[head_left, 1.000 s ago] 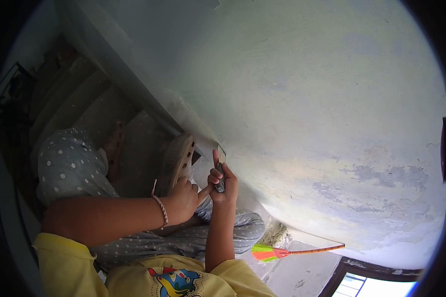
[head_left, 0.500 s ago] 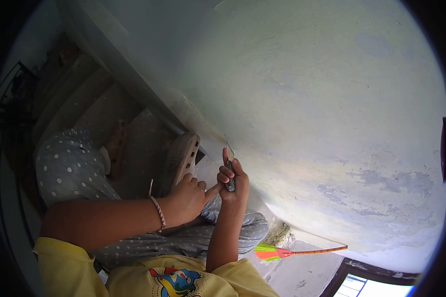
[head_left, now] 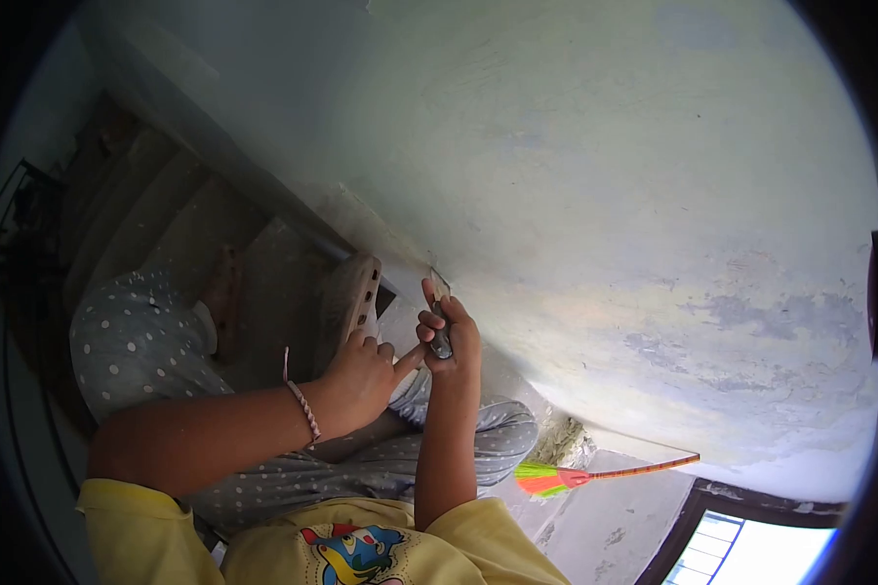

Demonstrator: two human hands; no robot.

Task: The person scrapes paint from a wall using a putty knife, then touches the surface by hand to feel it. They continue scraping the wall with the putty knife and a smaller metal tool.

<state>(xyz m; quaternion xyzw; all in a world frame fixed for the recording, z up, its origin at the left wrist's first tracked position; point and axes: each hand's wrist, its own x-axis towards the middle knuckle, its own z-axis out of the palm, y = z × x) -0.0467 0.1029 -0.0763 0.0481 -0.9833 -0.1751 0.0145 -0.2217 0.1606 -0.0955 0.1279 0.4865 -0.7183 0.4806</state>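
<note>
My right hand point(head_left: 463, 339) is closed around the dark handle of a small scraper point(head_left: 442, 343), palm turned up toward me. One finger lies along the pale, pointed blade, whose tip is right at the lower edge of the worn, pale wall point(head_left: 605, 214). Beside it, my left hand point(head_left: 361, 383) has its fingers loosely bent and its thumb stretched out close to the base of the right hand. A braided bracelet point(head_left: 304, 409) circles the left wrist. Just beyond the left fingers is a clog point(head_left: 361, 292) with holes along its side.
Dark stair steps point(head_left: 171, 219) run down the left side. My legs in dotted trousers point(head_left: 137, 341) fold beneath my arms. A green and orange broom point(head_left: 556, 478) leans at the lower right, near a dark-framed window point(head_left: 712, 551). Plaster is flaking on the wall.
The view has shifted slightly, so both hands and the scraper sit a little further left and higher. My right hand still grips the scraper, its blade still at the wall.
</note>
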